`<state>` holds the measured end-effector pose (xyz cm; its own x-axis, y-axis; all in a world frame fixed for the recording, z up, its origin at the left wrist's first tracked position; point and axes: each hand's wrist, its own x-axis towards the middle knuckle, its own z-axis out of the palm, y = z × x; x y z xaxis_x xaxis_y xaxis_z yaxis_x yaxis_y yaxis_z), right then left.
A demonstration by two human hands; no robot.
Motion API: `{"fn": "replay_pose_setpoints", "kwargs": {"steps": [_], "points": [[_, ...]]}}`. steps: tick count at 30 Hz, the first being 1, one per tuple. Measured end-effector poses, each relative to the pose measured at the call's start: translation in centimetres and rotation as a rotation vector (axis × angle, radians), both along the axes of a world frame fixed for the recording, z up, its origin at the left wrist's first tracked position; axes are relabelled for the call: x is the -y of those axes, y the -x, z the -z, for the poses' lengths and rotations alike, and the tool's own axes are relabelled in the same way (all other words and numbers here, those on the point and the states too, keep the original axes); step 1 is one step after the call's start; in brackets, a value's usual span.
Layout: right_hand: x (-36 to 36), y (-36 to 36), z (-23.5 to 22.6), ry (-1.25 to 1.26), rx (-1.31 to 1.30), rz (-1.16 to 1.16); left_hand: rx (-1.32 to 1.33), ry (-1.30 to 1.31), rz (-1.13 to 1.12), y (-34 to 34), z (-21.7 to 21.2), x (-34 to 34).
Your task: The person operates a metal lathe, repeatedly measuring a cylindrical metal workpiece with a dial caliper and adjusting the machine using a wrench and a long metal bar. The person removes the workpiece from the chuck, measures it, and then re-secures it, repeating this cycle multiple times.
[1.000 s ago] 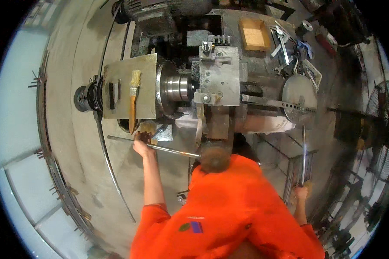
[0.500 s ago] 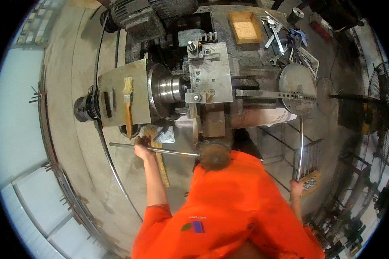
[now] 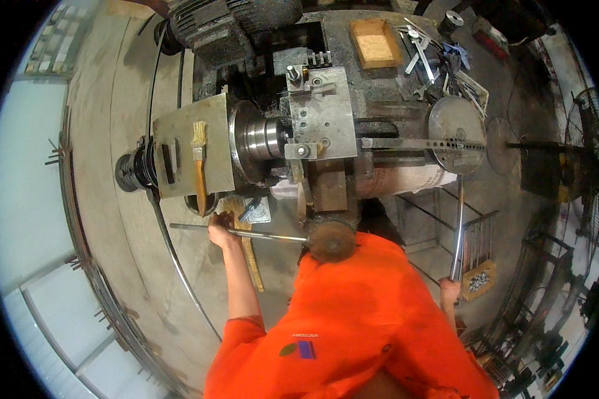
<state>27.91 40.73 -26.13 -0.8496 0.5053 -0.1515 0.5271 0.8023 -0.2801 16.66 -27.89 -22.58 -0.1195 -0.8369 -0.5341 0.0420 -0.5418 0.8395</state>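
My left hand (image 3: 221,230) is closed around a long metal lever (image 3: 266,235), which runs to a round brown hub (image 3: 331,241) just in front of my body. Off to the right, my right hand (image 3: 450,290) wraps the lower end of another bright lever (image 3: 459,226), hanging from a round metal disc (image 3: 456,130). Ahead of me is a lathe-like machine, with a shiny ringed cylinder (image 3: 265,138) facing a grey tool block (image 3: 321,110). A perforated flat bar (image 3: 406,143) reaches from the block's side to the disc.
A brush (image 3: 199,163) with a wooden handle lies on a metal plate (image 3: 219,126) at left. Behind the block are a shallow wooden tray (image 3: 373,40), a caliper (image 3: 419,53) and a motor (image 3: 213,33). A box of small metal pieces (image 3: 479,279) stands by my right hand.
My right hand has shifted slightly left and down, and its lever's lower end has swung a little left with it. My left hand keeps its grip nearly unmoved.
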Motion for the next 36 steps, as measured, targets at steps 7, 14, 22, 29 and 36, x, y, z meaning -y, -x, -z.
{"fn": "replay_pose_setpoints", "kwargs": {"steps": [7,14,22,29,36], "points": [[3.2,1.8,-2.7,0.226,0.062,0.162,0.016,-0.040,0.001,-0.3,0.5,0.6],[7.6,4.4,-6.5,0.173,0.182,0.384,0.010,-0.044,0.020,0.1,-0.3,0.3],[7.4,3.7,-5.4,0.156,0.222,0.409,-0.009,-0.014,-0.006,0.9,-1.1,-0.5],[8.3,4.4,-6.9,0.295,0.198,0.364,0.026,-0.040,-0.019,0.8,-1.4,-0.4],[6.6,2.7,-4.4,0.343,0.110,0.372,-0.030,-0.051,-0.036,0.9,-1.0,-0.3]]}}
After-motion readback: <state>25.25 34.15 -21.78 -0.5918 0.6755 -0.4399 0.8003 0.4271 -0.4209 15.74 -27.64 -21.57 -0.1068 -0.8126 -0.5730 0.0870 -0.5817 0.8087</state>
